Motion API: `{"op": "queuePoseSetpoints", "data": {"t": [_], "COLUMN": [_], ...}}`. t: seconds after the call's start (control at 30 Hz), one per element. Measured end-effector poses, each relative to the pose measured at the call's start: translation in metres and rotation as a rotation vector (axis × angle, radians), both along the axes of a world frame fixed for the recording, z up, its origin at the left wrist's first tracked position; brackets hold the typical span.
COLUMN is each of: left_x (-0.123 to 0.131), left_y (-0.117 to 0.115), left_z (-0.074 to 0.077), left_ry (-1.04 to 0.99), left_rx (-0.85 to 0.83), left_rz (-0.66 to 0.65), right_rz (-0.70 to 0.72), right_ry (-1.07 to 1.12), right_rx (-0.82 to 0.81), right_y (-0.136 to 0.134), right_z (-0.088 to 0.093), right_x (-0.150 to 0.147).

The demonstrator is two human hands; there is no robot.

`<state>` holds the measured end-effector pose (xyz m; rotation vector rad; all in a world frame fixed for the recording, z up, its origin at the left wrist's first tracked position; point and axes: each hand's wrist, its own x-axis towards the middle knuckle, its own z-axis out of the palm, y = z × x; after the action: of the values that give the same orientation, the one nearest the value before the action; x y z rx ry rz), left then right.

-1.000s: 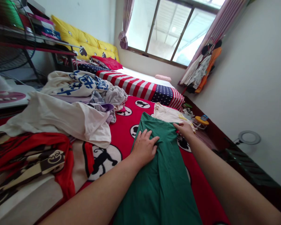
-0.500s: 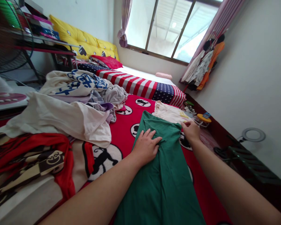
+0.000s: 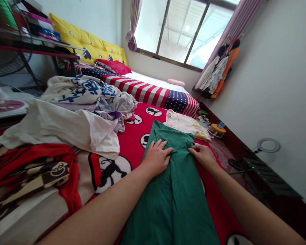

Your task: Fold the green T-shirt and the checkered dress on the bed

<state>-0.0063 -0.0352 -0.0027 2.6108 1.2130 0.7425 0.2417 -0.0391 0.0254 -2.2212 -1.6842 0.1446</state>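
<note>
Green garment [image 3: 178,190], one: lay lengthwise on the red blanket [image 3: 132,139], right of middle, from the near edge towards the far right corner. Left hand [image 3: 156,158]: palm down upon it, fingers spread. Right hand [image 3: 203,157]: at the garment's right edge, fingers drawn together; whether they pinched cloth could not be told. Cream shirt [image 3: 185,123], yellow-marked: flat by the far right corner. White garment [image 3: 79,127]: crumpled, towards the left edge.

A long yellow tufted fabric cushion [image 3: 99,49] leans against the white wall [image 3: 91,15] near a red-and-white striped bed cover [image 3: 139,90]. Lilac fabric curtains [image 3: 135,23] flank a wide dark-framed window [image 3: 178,34].
</note>
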Motion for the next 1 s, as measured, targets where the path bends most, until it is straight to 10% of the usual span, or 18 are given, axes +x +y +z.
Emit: {"op": "queuePoseSetpoints", "data": {"t": [0.53, 1.0], "left_x": [0.000, 0.000], "left_y": [0.000, -0.001], "left_z": [0.001, 0.002], "left_ry": [0.021, 0.030], "left_rx": [-0.013, -0.015], "left_rz": [0.010, -0.013], "right_rz": [-0.010, -0.067], "right_ry": [-0.158, -0.043], "right_rx": [0.081, 0.002], "right_y": [-0.022, -0.032], "right_z": [-0.001, -0.001], "right_x": [-0.035, 0.005]}}
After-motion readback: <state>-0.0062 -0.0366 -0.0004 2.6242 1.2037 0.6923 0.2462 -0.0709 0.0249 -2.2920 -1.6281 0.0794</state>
